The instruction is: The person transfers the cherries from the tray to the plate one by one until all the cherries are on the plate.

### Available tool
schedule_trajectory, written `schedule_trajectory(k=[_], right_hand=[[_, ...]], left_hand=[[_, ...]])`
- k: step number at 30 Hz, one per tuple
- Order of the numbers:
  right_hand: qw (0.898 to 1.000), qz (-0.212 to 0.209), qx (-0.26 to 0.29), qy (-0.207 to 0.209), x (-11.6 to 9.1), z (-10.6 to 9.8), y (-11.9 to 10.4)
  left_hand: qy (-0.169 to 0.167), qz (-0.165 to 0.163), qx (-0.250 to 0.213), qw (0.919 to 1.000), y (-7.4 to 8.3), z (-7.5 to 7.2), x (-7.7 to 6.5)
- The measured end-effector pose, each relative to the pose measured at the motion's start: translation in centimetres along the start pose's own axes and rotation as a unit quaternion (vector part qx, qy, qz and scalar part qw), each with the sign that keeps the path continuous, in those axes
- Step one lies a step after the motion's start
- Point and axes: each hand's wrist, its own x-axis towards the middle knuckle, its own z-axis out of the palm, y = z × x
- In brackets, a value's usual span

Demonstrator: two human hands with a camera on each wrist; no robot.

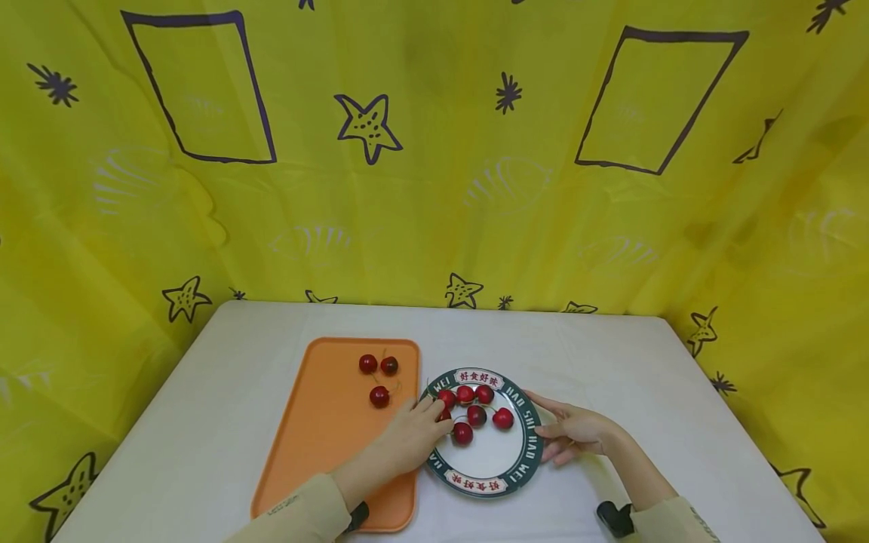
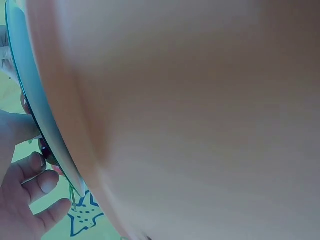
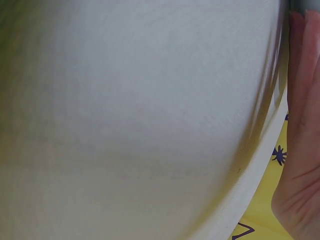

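Note:
My left hand (image 1: 410, 436) reaches over the left rim of a round plate (image 1: 485, 461) with a green patterned border. A dark red cherry (image 1: 444, 415) sits between its thumb and forefinger, partly hidden by them; the left wrist view shows the cherry (image 2: 46, 151) there too, with the other fingers loosely bent. Several more red cherries (image 1: 477, 415) lie in the plate's upper left part. At the plate's right edge, my right hand (image 1: 577, 430) holds the rim, thumb at the border and some fingers lower down. In the right wrist view only part of this hand (image 3: 305, 130) shows.
An orange tray (image 1: 326, 445) lies left of the plate, under my left forearm. Three cherries (image 1: 379, 397) rest in its upper right part. The white table (image 1: 597, 354) ends against a yellow patterned curtain (image 1: 434, 211) behind and at the sides.

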Motion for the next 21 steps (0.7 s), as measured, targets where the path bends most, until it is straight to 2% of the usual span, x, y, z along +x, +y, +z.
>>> schedule_trajectory(k=[13, 21], right_hand=[[1.000, 0.001, -0.005, 0.004, -0.1, 0.0, -0.1], [1.000, 0.004, -0.007, 0.009, -0.1, 0.2, -0.2]], left_hand=[[-0.006, -0.019, -0.022, 0.9996, 0.0, 0.1, 0.1], [0.021, -0.040, -0.035, 0.9984, -1.1, -0.5, -0.3]])
